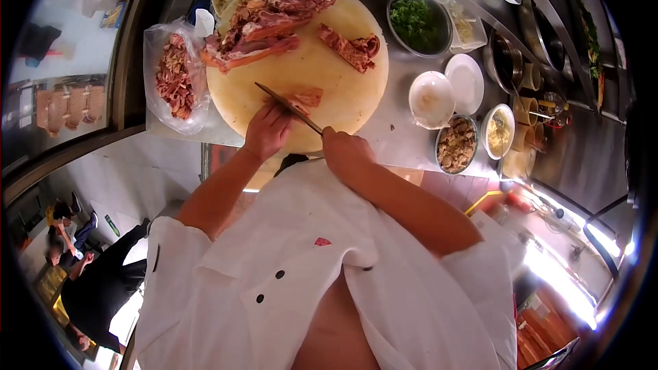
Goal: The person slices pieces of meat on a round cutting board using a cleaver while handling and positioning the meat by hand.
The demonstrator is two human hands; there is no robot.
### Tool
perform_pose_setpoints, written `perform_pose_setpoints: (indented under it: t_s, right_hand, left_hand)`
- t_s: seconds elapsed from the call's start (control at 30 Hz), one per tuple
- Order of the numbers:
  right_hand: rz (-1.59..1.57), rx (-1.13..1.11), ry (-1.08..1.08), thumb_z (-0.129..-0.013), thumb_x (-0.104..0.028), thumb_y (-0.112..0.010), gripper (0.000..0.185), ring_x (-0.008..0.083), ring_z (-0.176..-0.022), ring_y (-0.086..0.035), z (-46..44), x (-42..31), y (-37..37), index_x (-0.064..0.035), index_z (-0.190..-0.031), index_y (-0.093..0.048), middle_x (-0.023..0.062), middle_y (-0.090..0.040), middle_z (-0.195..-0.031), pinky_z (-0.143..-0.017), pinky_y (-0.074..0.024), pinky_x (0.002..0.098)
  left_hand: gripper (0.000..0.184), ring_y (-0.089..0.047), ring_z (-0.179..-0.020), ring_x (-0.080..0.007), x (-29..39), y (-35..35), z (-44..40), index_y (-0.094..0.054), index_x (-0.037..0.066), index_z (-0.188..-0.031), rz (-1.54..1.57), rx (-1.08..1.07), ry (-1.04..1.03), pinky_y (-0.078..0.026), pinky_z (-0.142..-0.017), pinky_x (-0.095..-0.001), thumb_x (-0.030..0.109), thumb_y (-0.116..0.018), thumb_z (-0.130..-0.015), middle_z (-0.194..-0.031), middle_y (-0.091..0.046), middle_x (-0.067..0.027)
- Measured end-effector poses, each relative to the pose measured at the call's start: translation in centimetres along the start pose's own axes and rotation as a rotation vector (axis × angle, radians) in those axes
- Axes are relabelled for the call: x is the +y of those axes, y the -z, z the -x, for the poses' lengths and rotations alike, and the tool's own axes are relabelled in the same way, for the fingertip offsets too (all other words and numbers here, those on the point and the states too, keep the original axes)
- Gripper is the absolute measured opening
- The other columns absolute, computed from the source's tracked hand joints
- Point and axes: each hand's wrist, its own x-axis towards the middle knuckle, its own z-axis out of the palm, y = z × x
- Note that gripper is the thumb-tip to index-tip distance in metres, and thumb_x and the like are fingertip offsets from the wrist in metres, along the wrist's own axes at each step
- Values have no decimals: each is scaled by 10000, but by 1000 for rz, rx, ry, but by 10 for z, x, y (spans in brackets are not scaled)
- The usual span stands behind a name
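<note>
My right hand (348, 154) is closed round the handle of a knife (288, 105), whose blade slants across the near part of a round cutting board (360, 99). Against the blade lies a small piece of meat (306, 99). My left hand (267, 130) has its fingers bent and pressed together on the other side of the blade, at the meat; what is under the fingertips is mostly hidden. Farther back on the board sit large pieces of meat on the bone (291, 0) and a separate strip of meat (351, 48).
Left of the board is a plastic bag of sliced meat (178, 82). To the right stand a bowl of chopped greens (417, 22), a white bowl (432, 99), a white plate (466, 82), a bowl of minced food (456, 144) and another bowl (498, 129). People are at lower left.
</note>
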Motion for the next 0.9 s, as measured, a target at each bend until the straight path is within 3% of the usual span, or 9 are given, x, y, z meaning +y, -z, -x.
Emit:
perform_pose_setpoints:
  t_s: [0.27, 0.4, 0.5, 0.6, 0.7, 0.9]
  right_hand:
    - [10, 92, 97, -987, -94, -550, 147, 424, -888, -756, -37, -2, -15, 1, -1099, -554, 228, -740, -972, -781, -614, 514]
    - [53, 151, 125, -1012, -132, -557, 142, 396, -859, -764, -52, -8, -16, -3, -1071, -565, 215, -751, -937, -766, -620, 486]
    - [110, 107, 143, -959, -82, -602, 283, 378, -945, -774, -60, -1, -15, -17, -1226, -535, 216, -759, -1019, -771, -634, 468]
    - [109, 117, 113, -970, -104, -608, 240, 364, -934, -775, -55, 9, -8, -28, -1193, -563, 179, -770, -1021, -765, -634, 467]
    - [74, 259, 184, -1082, -271, -535, 249, 423, -794, -728, -36, 32, -20, -31, -1043, -589, 209, -730, -835, -732, -584, 536]
    - [-45, 295, 47, -1088, -290, -521, 270, 410, -769, -732, -12, 52, -18, -52, -1000, -611, 200, -729, -817, -720, -594, 518]
  left_hand:
    - [275, -655, -1135, -371, -3, 1, 1, -737, 51, -1146, 18, -19, -13, -536, -1029, -471, 84, -727, -874, -1157, -703, -143]
    - [270, -651, -1094, -364, -2, 0, -2, -730, 59, -1130, 13, -6, -25, -541, -988, -470, 67, -722, -861, -1127, -700, -138]
    - [262, -644, -1070, -352, 1, 3, -4, -727, 68, -1106, 14, -9, -18, -540, -952, -464, 63, -729, -845, -1104, -697, -124]
    - [254, -638, -1074, -333, 6, 8, -9, -726, 83, -1086, -9, 29, -66, -533, -932, -453, 71, -740, -833, -1105, -696, -92]
    - [252, -639, -1103, -306, 13, 19, -12, -727, 106, -1081, -38, 90, -88, -524, -925, -441, 84, -741, -830, -1128, -696, -51]
    - [219, -641, -1124, -271, 9, 26, -13, -737, 134, -1046, -87, 55, 16, -520, -923, -447, 108, -726, -828, -1141, -700, -20]
